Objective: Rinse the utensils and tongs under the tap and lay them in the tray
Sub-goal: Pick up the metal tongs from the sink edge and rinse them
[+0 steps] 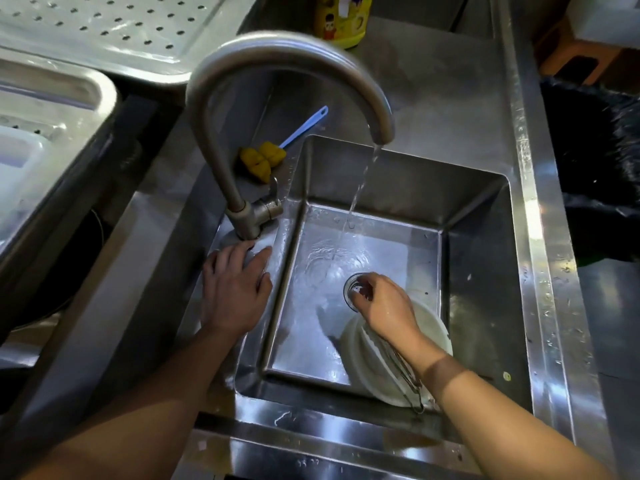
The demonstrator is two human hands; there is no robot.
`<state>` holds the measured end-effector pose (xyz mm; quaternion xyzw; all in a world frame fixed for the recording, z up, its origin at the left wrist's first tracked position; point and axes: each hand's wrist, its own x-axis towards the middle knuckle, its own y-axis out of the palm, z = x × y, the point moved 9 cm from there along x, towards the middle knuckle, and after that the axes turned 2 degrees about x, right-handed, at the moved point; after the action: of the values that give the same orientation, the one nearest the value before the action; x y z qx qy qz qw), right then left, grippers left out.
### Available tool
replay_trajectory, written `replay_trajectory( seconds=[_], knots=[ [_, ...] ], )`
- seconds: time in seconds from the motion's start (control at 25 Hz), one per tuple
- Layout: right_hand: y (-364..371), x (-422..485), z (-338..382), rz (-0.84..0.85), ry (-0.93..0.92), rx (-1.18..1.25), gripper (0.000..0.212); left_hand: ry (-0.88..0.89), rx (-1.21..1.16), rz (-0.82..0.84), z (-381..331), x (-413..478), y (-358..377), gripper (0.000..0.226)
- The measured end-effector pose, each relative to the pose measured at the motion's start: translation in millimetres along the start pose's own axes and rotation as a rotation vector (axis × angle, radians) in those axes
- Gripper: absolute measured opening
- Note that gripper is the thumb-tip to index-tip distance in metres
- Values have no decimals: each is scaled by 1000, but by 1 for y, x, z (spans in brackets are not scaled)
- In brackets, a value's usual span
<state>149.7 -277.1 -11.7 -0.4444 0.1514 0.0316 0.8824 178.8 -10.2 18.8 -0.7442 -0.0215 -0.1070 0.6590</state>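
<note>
Water runs from the curved steel tap (287,53) into the steel sink (481,265). My left hand (235,289) lies flat and open on the sink's left rim, just below the tap's base. My right hand (384,306) reaches into the basin, its fingertips pinched together on the drain strainer (349,289). Under that wrist a wire utensil (403,374), a whisk or tongs, rests across stacked white bowls (360,362) at the basin's near side. A perforated steel tray (104,29) sits at the far left.
A yellow sponge brush with a blue handle (263,161) lies on the ledge behind the tap. A yellow bottle (343,19) stands at the back. A steel pan holding a plastic container (41,133) is at the left, a black bin bag (595,168) at the right.
</note>
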Motion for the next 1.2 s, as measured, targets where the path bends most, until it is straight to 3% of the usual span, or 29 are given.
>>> replay_trajectory(
  seconds=[0.2, 0.36, 0.52, 0.92, 1.04, 1.2],
  knots=[
    [-25, 26, 121, -46, -203, 292, 30, -77, -9, -8, 3, -4, -8, 42],
    [-24, 56, 166, -10, -110, 667, 30, -71, -27, -7, 4, -3, -9, 41],
    [-19, 80, 180, 0, -72, 809, 23, -86, -51, -1, 5, -2, -8, 43],
    [-18, 98, 187, -6, -158, 714, 28, -88, -37, 24, 4, 0, -8, 42],
    [-23, 99, 198, -50, -259, 510, 35, -77, -20, 32, 3, 0, -8, 41],
    [-28, 98, 223, -83, -366, 247, 29, -72, -15, 43, 2, 1, -9, 41]
  ],
)
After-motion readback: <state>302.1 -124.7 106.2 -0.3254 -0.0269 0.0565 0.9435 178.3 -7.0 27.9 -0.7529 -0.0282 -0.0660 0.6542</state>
